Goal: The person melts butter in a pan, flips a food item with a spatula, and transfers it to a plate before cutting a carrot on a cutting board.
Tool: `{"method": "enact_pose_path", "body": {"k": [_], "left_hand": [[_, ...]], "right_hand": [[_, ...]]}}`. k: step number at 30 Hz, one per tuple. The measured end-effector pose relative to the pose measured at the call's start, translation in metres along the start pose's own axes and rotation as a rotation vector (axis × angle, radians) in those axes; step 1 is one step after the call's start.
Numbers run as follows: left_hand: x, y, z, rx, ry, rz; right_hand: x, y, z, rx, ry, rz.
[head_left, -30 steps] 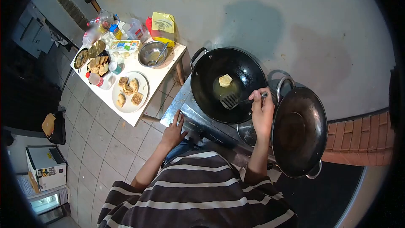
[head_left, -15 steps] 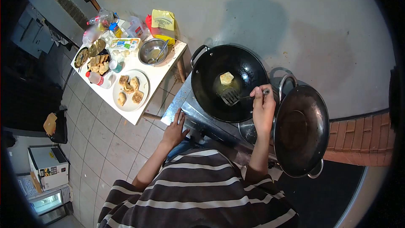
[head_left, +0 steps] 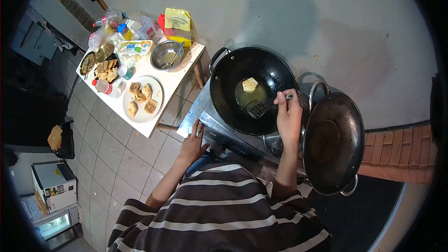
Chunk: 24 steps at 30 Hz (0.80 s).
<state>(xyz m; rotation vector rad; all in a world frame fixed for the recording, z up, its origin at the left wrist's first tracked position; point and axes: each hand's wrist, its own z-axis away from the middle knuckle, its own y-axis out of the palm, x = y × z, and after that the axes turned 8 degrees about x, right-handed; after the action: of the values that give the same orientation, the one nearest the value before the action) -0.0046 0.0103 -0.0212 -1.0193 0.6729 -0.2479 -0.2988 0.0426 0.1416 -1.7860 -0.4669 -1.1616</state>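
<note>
My right hand (head_left: 290, 119) is closed around the handle of a slotted spatula (head_left: 256, 109). The spatula's dark head dips into the black wok (head_left: 228, 107), just below a pale, golden piece of food (head_left: 250, 85). That piece sits in a shallow pool of oil at the wok's bottom. My left hand (head_left: 192, 145) lies with its fingers stretched out at the front edge of the metal stove (head_left: 198, 112), holding nothing.
A second wok (head_left: 333, 144) stands tilted on the right. On the white table (head_left: 144, 129) at left are a plate (head_left: 157, 107) of browned pieces, a steel bowl (head_left: 164, 56), a red-capped bottle (head_left: 103, 87) and a yellow bag (head_left: 178, 23). A wall rises behind the stove.
The spatula head has turned and shifted slightly within the wok, its slots now facing up more. My right hand has tilted a little. The food piece and my left hand stay in place.
</note>
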Motion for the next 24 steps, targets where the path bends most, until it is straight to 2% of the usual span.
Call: {"method": "enact_pose_path", "body": {"k": [6, 8, 10, 15, 17, 24], "left_hand": [[-0.004, -0.005, 0.0, 0.016, -0.005, 0.01], [-0.008, -0.01, 0.0, 0.089, -0.046, 0.029], [-0.011, -0.015, 0.001, 0.089, -0.043, 0.03], [-0.007, -0.012, 0.002, 0.081, -0.027, 0.051], [-0.005, -0.006, 0.002, 0.017, -0.001, -0.002], [-0.002, -0.008, 0.002, 0.027, 0.016, 0.045]], "right_hand": [[0.003, -0.006, -0.001, 0.007, 0.021, -0.059], [0.006, -0.007, -0.002, 0.012, 0.022, -0.047], [0.009, -0.005, -0.002, 0.061, 0.045, 0.012], [0.006, -0.004, -0.002, 0.025, 0.028, -0.016], [0.002, -0.004, -0.003, 0.013, 0.014, -0.04], [0.003, -0.004, 0.001, -0.011, 0.004, -0.023]]}}
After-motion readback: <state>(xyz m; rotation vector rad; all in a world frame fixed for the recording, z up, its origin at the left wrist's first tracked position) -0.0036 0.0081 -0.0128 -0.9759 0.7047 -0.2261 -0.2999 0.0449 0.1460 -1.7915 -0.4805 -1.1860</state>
